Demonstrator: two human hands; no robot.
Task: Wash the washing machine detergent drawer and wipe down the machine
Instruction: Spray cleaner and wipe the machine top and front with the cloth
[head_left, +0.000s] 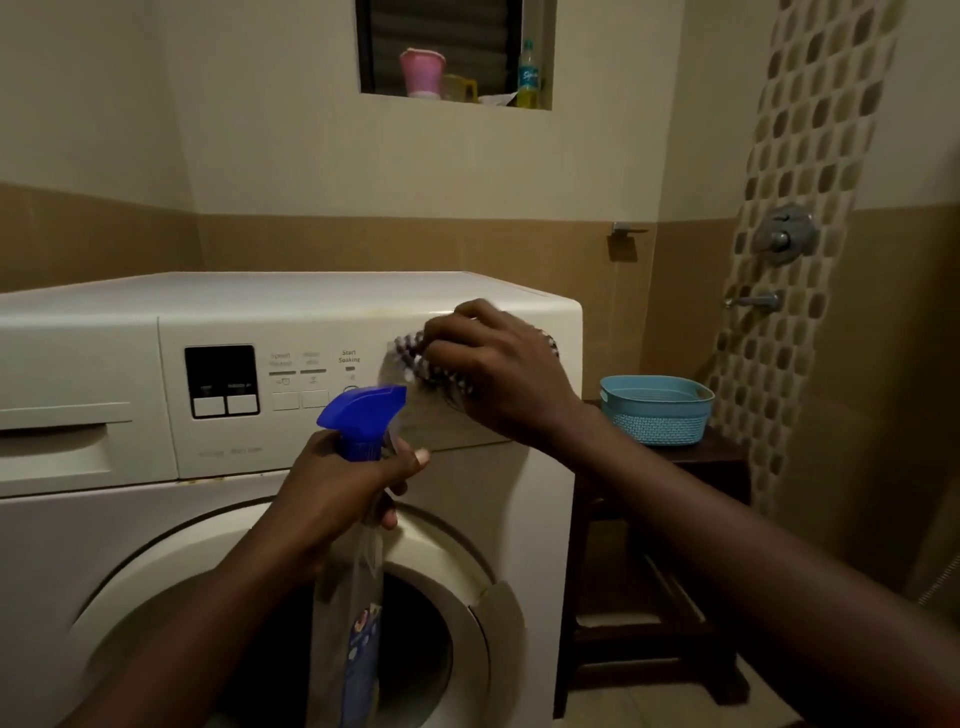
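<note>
Cloth (415, 359), perhaps checked, under right fingers (453, 335), against machine panel (311, 332).

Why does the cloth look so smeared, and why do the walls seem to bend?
Head view: the cloth and right hand are motion-blurred against the washing machine; the spray bottle in the left hand is sharper; the wide-angle lens bows straight edges; lighting is dim and warm.

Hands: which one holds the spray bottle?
The left hand grips the blue-topped spray bottle; the right hand holds a patterned cloth against the washing machine's control panel.
</note>
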